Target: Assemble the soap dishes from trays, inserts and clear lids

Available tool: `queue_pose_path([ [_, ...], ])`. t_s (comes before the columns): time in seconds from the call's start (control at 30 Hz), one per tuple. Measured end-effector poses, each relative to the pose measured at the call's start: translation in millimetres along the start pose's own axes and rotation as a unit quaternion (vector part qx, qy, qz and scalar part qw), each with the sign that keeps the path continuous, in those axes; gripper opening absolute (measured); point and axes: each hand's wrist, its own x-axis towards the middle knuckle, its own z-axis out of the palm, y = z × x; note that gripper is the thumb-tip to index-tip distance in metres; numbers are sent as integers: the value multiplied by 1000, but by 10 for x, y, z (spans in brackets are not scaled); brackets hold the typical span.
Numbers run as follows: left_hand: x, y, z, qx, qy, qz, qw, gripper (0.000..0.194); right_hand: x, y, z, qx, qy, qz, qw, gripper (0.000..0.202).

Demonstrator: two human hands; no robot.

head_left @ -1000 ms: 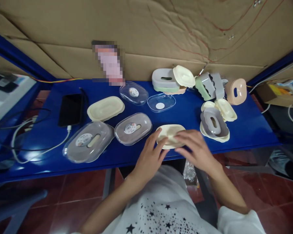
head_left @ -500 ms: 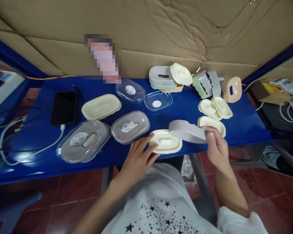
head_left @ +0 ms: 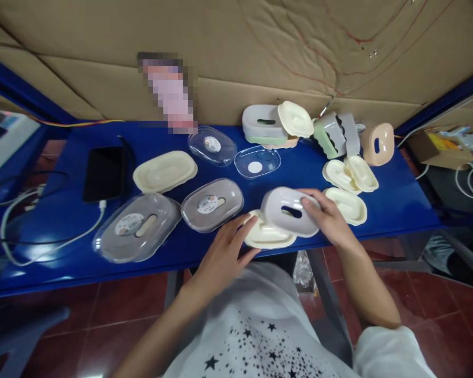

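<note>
My right hand [head_left: 331,218] grips the right end of a pale grey oval plastic cover [head_left: 274,210] with a slot in its top. The cover is tilted and overlaps a cream oval tray [head_left: 268,239] at the table's front edge; whether the two touch I cannot tell. At the tray's left end my left hand [head_left: 224,254] has its fingers spread, the fingertips at the rim and nothing gripped. Just left lies a grey slotted piece under a clear lid [head_left: 228,197] with a round label. Another cream tray [head_left: 347,206] sits behind my right hand.
On the blue table [head_left: 256,189] stand stacked slotted covers [head_left: 256,119], a peach cover [head_left: 385,142] and cream trays [head_left: 362,173]. Clear lids [head_left: 223,149], a lidded piece [head_left: 161,241], a cream tray [head_left: 161,173] and a cabled phone [head_left: 104,173] lie leftward. Cardboard [head_left: 236,63] walls the back.
My right hand has brought the grey cover left and turned it, so its slotted top now shows above the cream tray. My left hand has stayed at the tray's left end.
</note>
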Motion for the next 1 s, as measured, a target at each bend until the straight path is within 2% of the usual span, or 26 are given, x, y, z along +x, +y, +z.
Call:
queue_pose_path([
  [0.1, 2, 5, 5, 40, 14, 18, 999, 77, -7, -80, 135, -41, -71, -73, 994, 32],
  [0.17, -4, 10, 3, 64, 4, 31, 997, 71, -11, -101, 228, -66, -61, -103, 991, 32],
  [0.37, -23, 17, -1, 72, 2, 22, 997, 67, -133, -163, 300, -150, -32, -87, 984, 32],
  [0.47, -23, 9, -1, 65, -26, 26, 997, 59, -167, -188, 325, -179, -29, -99, 978, 32],
  [0.53, -24, 0, 0, 62, -44, 34, 997, 55, -166, -184, 387, -194, -23, -106, 975, 33],
  [0.67, -34, -8, 9, 55, -48, 33, 997, 61, -167, -156, 547, -228, 17, -94, 969, 35],
  [0.73, -35, -4, 19, 47, -46, 18, 998, 56, -173, -146, 586, -238, 8, -89, 967, 37],
  [0.87, -17, 13, 46, 38, -34, -3, 999, 50, -100, -167, 512, -303, -21, -90, 949, 40],
  [1.0, -1, 36, 39, 39, -8, -5, 999, 46, 274, -205, 357, -285, -91, -175, 938, 48],
])
